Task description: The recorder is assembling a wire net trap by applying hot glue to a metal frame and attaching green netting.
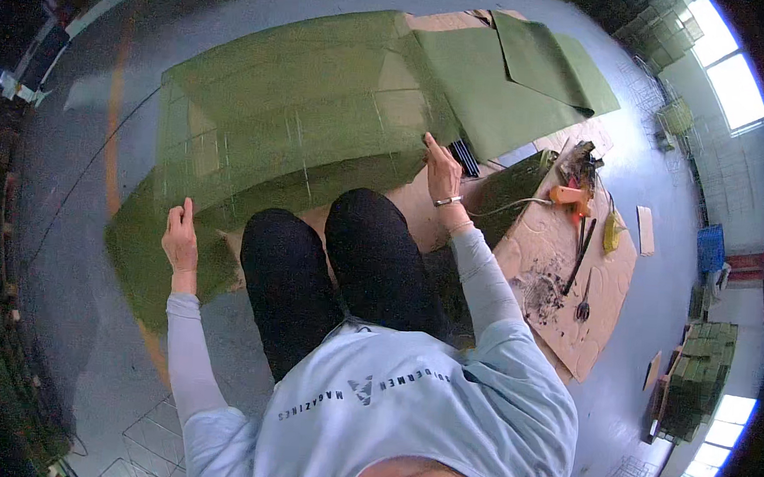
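A green see-through mesh sheet (267,118) stretches between my two hands, over what looks like a thin wire frame. Its near edge sags in a curve in front of my knees. My left hand (181,242) is closed at the near left corner of the mesh, index finger pointing forward. At the near right corner, my right hand (443,170) grips the edge between thumb and fingers. Just right of that hand lie some dark striped strips (466,158). A solid green fabric sheet (496,92) lies beyond them, one flap folded over.
On my right, a cardboard-topped surface (538,257) bears an orange hot glue gun (572,198) with its cord, a yellow object (612,231), a dark rod (579,259) and black scraps. Stacked green bundles (702,372) stand farther right. A dark cable (88,177) crosses the floor at left.
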Demonstrator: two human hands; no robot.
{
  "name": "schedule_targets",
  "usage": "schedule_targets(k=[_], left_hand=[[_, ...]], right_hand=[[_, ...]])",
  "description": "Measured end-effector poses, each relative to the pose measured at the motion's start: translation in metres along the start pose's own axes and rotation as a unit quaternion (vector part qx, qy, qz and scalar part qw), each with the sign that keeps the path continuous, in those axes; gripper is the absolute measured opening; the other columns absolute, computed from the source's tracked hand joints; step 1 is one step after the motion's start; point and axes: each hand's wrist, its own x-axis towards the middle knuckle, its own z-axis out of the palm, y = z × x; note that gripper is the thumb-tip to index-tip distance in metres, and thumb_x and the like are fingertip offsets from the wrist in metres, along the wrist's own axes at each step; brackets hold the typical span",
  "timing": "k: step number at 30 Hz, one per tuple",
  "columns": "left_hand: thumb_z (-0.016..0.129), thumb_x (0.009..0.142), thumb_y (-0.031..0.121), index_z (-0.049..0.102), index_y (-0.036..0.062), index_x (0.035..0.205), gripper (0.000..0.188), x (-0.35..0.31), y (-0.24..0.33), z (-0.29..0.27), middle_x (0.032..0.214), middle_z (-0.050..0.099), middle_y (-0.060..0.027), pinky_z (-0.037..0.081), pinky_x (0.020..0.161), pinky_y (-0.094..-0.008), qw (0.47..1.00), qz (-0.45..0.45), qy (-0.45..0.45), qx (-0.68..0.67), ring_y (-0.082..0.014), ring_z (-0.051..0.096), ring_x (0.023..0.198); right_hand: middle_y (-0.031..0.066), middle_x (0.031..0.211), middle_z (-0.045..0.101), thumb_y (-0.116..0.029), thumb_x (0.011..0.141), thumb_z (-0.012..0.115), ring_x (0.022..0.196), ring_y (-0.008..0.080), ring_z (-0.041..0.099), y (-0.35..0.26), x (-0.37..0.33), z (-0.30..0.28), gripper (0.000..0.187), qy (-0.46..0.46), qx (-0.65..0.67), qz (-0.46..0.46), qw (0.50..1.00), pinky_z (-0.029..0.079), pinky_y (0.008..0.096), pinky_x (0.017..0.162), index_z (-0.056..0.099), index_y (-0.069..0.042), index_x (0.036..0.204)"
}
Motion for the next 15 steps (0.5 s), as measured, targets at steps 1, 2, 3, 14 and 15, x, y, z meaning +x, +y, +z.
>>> schedule_targets(k=[1, 2, 3, 14, 15], left_hand=[[0.055, 0.071, -0.002, 0.053, 0.0069, 0.106, 0.037, -0.001, 0.0, 0.001, 0.084, 0.048, -0.0042, 0.046, 0.052, -0.0276, 1.0, -0.018, -0.004, -0.009, -0.0181, 0.054, 0.072], [0.055, 0.071, -0.002, 0.053, 0.0069, 0.106, 0.037, -0.002, 0.001, 0.003, 0.084, 0.048, -0.0042, 0.046, 0.052, -0.0276, 1.0, -0.018, -0.006, -0.008, -0.0181, 0.054, 0.072], [0.055, 0.071, -0.002, 0.053, 0.0069, 0.106, 0.036, 0.0, 0.004, 0.003, 0.084, 0.048, -0.0043, 0.046, 0.052, -0.0276, 1.0, -0.019, 0.009, -0.011, -0.0178, 0.054, 0.071], [0.056, 0.074, 0.004, 0.059, 0.0084, 0.091, 0.018, 0.001, 0.019, 0.007, 0.08, 0.051, -0.0015, 0.045, 0.051, -0.0279, 0.991, -0.094, 0.081, -0.052, -0.018, 0.055, 0.064], [0.056, 0.074, 0.005, 0.059, 0.0081, 0.09, 0.016, 0.004, 0.021, 0.009, 0.079, 0.051, -0.0015, 0.045, 0.051, -0.0278, 0.988, -0.108, 0.09, -0.069, -0.0182, 0.055, 0.062]], right_hand=[[0.0134, 0.083, 0.058, -0.01, 0.077, 0.048, 0.076, 0.0285, 0.056, 0.002, -0.001, 0.001, 0.034, -0.001, 0.0, 0.001, 1.0, 0.045, 0.033, 0.06, 0.051, -0.014, 0.111], [0.014, 0.085, 0.059, -0.011, 0.079, 0.048, 0.074, 0.0279, 0.056, 0.002, -0.004, 0.002, 0.028, 0.022, 0.054, 0.027, 0.998, 0.045, 0.0316, 0.06, 0.054, -0.013, 0.106], [0.0146, 0.086, 0.059, -0.013, 0.081, 0.048, 0.071, 0.0273, 0.057, 0.0, -0.004, 0.004, 0.023, 0.043, 0.109, 0.052, 0.992, 0.045, 0.0301, 0.06, 0.057, -0.011, 0.102], [0.0023, 0.069, 0.055, -0.004, 0.066, 0.068, 0.059, 0.0099, 0.051, 0.012, -0.002, 0.064, 0.024, 0.248, 0.53, 0.392, 0.71, 0.042, 0.0215, 0.053, 0.052, -0.002, 0.083], [0.0024, 0.069, 0.055, -0.004, 0.066, 0.069, 0.058, 0.0088, 0.049, 0.017, -0.002, 0.068, 0.029, 0.259, 0.562, 0.4, 0.676, 0.041, 0.0211, 0.051, 0.049, -0.002, 0.087]])
